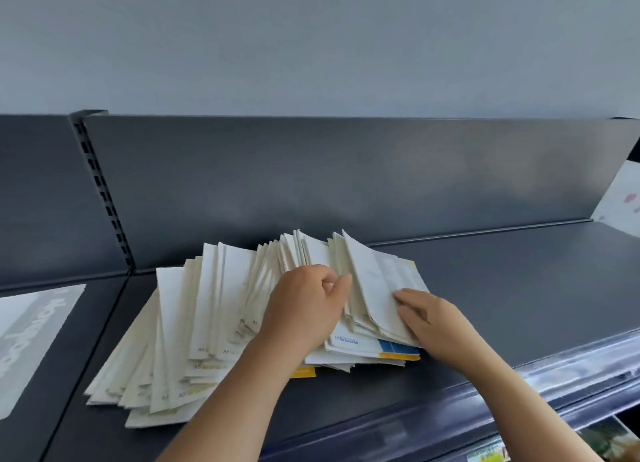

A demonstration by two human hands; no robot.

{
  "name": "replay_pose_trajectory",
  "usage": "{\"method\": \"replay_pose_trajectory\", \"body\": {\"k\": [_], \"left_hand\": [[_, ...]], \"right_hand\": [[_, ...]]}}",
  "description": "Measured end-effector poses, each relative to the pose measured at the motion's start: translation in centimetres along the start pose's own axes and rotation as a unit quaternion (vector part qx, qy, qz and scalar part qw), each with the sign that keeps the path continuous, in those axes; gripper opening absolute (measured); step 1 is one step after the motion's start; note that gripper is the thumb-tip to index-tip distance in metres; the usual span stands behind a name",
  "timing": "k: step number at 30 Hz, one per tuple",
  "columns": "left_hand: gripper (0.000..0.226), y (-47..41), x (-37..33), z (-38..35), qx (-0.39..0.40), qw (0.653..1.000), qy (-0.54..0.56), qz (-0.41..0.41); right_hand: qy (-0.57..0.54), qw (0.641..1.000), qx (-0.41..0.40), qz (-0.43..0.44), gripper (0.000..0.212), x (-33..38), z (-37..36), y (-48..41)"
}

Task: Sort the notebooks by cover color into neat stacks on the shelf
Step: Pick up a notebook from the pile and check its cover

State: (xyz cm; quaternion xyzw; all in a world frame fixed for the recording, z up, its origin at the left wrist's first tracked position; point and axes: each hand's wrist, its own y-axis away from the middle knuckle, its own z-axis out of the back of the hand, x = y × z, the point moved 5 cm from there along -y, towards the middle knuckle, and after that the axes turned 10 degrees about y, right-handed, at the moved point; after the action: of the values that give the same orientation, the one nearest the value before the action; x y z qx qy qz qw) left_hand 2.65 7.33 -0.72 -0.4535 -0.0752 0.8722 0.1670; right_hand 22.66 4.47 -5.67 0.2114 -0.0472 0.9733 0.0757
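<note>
Wall: a plain pale grey wall (311, 39) fills the upper part of the view.
Upright: a dark slotted metal post (104, 198) runs between two back panels.
Sign: a flat grey-and-white printed sheet (31, 340) lies at the left edge, on the neighbouring shelf section; its lettering is too blurred to read.
Front strip: a glossy clear plastic rail (554, 382) lines the front edge.
Lower right corner: colourful printed covers (602, 441) show below the rail, blurred.
</note>
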Motion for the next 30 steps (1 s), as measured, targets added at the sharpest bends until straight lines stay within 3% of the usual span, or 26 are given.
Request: {"method": "replay_pose_trajectory", "body": {"k": [5,10,12,16,20,24,27,30], "left_hand": [[0.029,-0.5,-0.6,-0.6,-0.015,0.995,-0.050,0.082],[0.020,-0.2,-0.7,0.0,-0.084,0.990,-0.028,0.108],[0.016,0.1,-0.9,0.1,-0.095,0.989,-0.027,0.111],[0.020,0.5,-0.9,0.4,-0.095,0.988,-0.024,0.118],[0.040,1.4,-0.4,0.8,-0.095,0.986,0.046,0.133],[0.020,2.6,-0.2,2.0,-0.121,0.976,0.147,0.107],[0.023,3.8,0.4,3.5,-0.160,0.968,0.167,0.102],[0.025,5.2,1.4,5.8,-0.199,0.961,0.160,0.109]], "right_hand": [[-0.064,0.994,0.036,0.084,0.032,0.9,0.1,0.1],[-0.029,1.000,0.011,-0.002,0.026,-2.2,1.3,-0.5],[-0.006,0.999,0.030,0.009,0.026,-1.9,0.9,-0.4],[-0.063,0.997,0.028,0.022,0.039,-0.3,1.1,0.5],[-0.104,0.994,0.013,0.013,0.031,0.4,1.1,0.7],[-0.158,0.987,0.008,0.035,0.025,1.6,1.3,0.5],[-0.216,0.974,0.000,0.071,0.018,4.2,1.6,1.0],[-0.249,0.962,-0.014,0.108,0.025,7.4,1.8,1.7]]}}
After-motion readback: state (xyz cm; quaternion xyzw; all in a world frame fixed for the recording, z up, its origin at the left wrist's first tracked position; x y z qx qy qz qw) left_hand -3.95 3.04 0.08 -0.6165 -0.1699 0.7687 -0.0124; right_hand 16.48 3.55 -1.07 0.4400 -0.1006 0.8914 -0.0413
